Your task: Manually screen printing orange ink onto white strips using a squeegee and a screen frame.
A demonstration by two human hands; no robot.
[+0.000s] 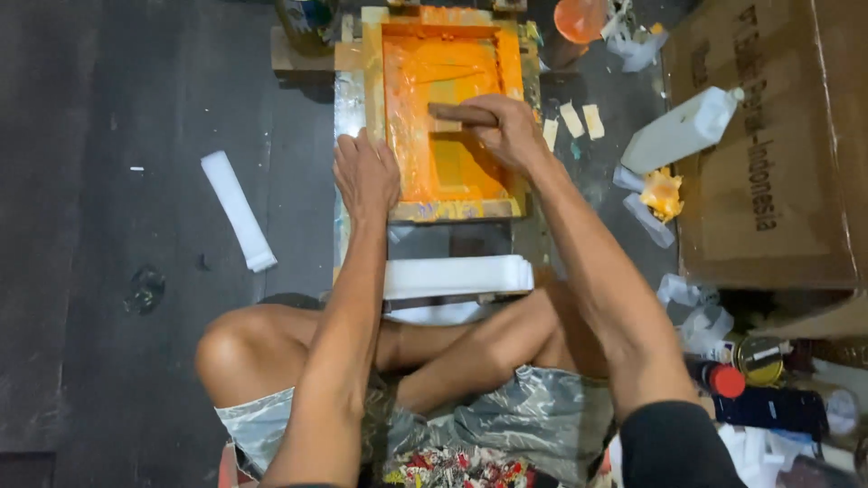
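Note:
I sit cross-legged on a dark floor before a wooden printing screen frame [372,72] whose mesh is covered in orange ink. My right hand [511,131] grips a brown wooden squeegee [457,114] lying across the middle of the mesh. My left hand [364,172] presses flat on the frame's near left corner. A stack of white strips [457,276] lies between the frame and my legs.
A white strip [237,210] lies on the floor to the left. At right stand a large cardboard box [768,154], a white plastic bottle [680,131], an orange-stained rag [663,192], and cans and bottles [755,370]. An orange cup [579,18] stands at the top.

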